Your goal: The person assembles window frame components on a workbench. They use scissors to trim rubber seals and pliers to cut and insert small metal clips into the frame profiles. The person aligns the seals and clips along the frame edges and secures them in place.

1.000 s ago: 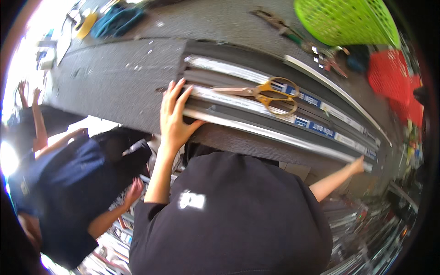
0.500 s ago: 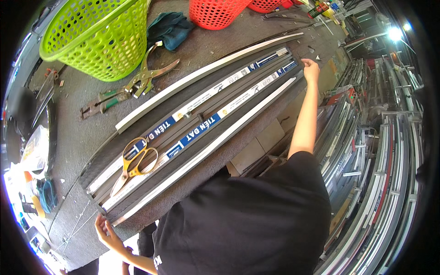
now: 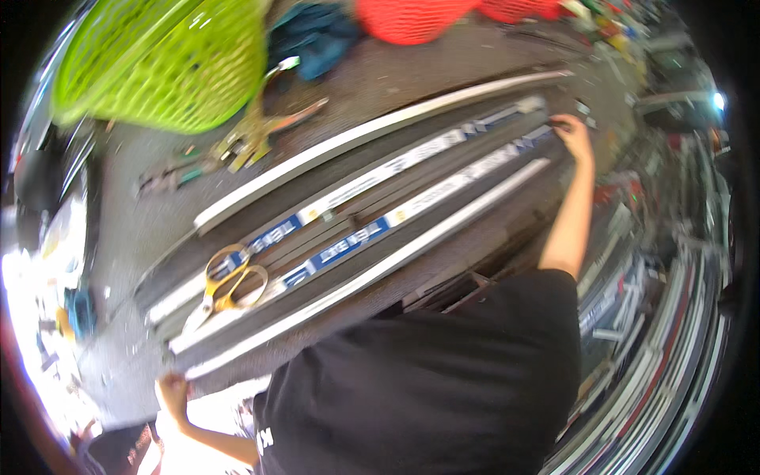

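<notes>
A long dark screen-like panel lies slantwise on the worktop, with a white near bar (image 3: 372, 273), a white far bar (image 3: 372, 134) and two blue-and-white labelled profiles (image 3: 348, 244) between. Across the profiles' left end rest yellow-handled scissors (image 3: 229, 286). At the panel's near left corner is my left hand (image 3: 172, 392), closed and smeared by motion; what it grips cannot be made out. My right hand (image 3: 576, 136) reaches to the far right end, thumb and fingers pinched together by the panel's corner. Whatever lies between those fingertips is too blurred to name.
A green perforated basket (image 3: 170, 67) stands at the far left, locking pliers (image 3: 241, 146) beside it. Behind are a dark blue cloth (image 3: 313, 36) and a red basket (image 3: 416, 16). Long metal profiles (image 3: 657, 340) fill the right side.
My left hand's fingers have drawn closed at the near corner. My right hand appears farther right, at the far end. The whole view has shifted and blurred; the scissors still lie on the profiles.
</notes>
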A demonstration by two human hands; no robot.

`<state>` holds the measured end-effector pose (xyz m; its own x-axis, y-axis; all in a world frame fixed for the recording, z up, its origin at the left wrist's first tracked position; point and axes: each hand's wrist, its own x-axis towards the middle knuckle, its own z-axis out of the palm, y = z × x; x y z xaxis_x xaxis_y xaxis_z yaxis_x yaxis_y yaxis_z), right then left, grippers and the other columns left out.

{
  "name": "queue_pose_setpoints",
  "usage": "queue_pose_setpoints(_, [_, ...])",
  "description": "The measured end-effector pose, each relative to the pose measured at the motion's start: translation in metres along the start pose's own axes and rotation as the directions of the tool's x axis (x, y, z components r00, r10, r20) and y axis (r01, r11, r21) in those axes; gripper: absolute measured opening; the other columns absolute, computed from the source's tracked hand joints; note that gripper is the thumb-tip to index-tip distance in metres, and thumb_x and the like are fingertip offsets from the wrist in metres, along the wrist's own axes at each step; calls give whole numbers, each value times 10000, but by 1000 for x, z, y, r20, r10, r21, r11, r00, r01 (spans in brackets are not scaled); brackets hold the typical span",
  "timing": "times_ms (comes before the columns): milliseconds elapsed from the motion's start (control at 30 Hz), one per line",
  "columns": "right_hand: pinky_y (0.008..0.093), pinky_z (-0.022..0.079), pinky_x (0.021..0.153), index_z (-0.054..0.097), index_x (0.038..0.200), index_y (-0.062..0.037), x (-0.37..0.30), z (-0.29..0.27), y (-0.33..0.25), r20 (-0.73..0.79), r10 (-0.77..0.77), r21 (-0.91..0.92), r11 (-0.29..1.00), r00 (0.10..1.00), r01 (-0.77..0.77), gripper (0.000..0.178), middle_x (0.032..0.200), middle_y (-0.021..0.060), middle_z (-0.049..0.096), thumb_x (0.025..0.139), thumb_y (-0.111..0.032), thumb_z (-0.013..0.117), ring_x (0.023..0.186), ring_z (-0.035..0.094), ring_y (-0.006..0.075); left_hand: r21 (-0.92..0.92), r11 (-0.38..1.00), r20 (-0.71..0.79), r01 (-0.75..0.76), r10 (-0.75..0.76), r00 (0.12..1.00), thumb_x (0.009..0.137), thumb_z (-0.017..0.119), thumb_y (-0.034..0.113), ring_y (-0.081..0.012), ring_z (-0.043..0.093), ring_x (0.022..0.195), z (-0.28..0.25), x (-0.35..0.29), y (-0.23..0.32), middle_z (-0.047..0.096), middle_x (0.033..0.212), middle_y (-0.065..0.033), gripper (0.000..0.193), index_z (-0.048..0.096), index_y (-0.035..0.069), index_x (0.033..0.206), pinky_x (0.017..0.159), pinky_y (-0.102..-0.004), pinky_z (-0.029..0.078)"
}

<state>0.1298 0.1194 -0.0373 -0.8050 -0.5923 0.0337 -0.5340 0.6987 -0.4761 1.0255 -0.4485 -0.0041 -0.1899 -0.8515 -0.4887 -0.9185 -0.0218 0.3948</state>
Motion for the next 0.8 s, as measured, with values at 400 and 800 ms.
queue_pose_setpoints(400, [531,548,825,748,1046,-17,47,-51,222,-538,548,-541,358,640,-761,603,1050,226,737,906,-577,574,943,715,420,61,984,233,169,-179,956,798,732,133,-106,686,621,-21,1,46,732,712,-66,124,744,10,798,569,-255,544])
queue_pose_setpoints(800, [415,521,930,679,1235,-2,93,-62,57,-409,374,-601,576,832,-554,614,1210,161,702,911,-524,668,1108,670,319,145,959,-134,242,-223,965,823,791,222,-188,722,723,-32,-8,5,745,785,-107,242,732,4,910,701,-322,557])
